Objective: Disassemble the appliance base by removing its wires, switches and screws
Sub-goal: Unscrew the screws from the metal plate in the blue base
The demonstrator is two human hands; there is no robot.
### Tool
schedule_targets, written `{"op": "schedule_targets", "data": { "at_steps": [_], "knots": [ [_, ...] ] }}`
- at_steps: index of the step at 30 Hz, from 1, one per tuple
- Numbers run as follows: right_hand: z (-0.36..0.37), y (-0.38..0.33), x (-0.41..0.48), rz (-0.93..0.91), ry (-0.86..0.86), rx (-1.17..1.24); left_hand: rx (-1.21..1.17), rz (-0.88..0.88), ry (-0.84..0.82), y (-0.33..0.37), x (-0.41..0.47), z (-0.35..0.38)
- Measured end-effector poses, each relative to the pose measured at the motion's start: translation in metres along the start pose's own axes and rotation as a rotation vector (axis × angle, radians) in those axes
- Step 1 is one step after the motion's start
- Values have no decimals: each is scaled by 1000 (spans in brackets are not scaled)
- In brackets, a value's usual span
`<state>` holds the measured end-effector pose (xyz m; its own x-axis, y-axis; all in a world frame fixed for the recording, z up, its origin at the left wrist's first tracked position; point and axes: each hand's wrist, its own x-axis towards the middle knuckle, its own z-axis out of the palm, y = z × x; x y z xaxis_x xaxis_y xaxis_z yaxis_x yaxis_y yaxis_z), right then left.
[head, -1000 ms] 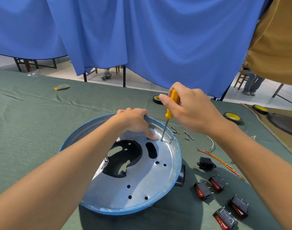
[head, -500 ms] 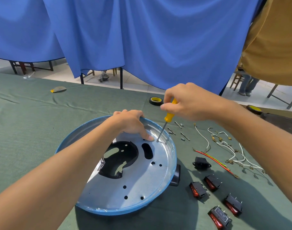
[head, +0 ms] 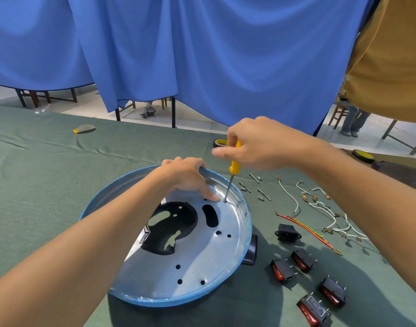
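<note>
green cloth, appliance base: right hand grips the screwdriver near-upright on a screw beside the rim-holding left hand.

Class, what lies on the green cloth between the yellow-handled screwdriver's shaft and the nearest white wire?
Loose silver metal screws, shown in the head view.

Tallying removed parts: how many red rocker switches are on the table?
4 red rocker switches, all right of the appliance base: one nearest it, one just beyond, one farther right, one at the bottom edge. The right forearm might hide others.
</note>
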<state>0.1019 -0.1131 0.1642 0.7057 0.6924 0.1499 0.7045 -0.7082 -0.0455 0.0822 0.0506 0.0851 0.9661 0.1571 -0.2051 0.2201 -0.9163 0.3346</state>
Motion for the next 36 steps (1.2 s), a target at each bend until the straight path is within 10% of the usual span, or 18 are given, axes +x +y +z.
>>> {"op": "schedule_targets", "data": {
  "at_steps": [36],
  "knots": [
    [-13, -4, 14, -37, -155, -30, 13, -24, -19, 7, -3, -2]
  ]
}}
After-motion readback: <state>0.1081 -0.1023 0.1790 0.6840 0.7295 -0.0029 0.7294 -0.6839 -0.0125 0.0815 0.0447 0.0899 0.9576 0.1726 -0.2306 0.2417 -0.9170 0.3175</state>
